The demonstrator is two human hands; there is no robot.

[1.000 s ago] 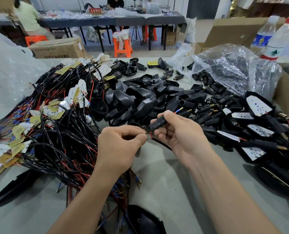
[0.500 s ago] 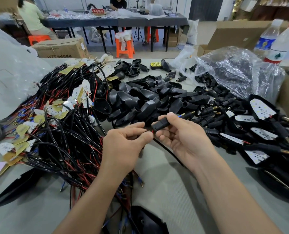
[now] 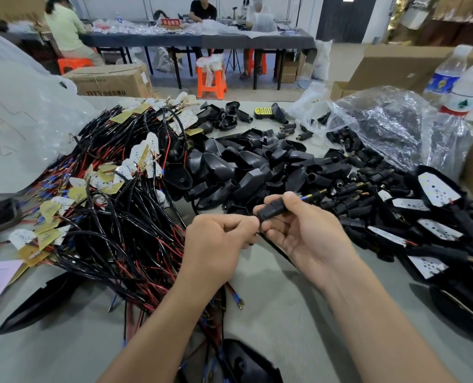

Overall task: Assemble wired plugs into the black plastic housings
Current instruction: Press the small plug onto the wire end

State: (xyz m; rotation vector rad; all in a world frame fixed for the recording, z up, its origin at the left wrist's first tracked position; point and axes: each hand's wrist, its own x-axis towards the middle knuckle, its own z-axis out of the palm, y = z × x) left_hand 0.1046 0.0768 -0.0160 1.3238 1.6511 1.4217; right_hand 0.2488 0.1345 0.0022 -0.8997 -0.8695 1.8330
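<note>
The left hand (image 3: pixel 218 239) covers the spot where it pinches the wire (image 3: pixel 278 251). The right hand (image 3: pixel 307 230) hides most of the black plug (image 3: pixel 268 212). At 6 o'clock a black housing (image 3: pixel 241 363) is cut by the lower edge. At 12 o'clock the red sign (image 3: pixel 170 22) is unreadable.
</note>
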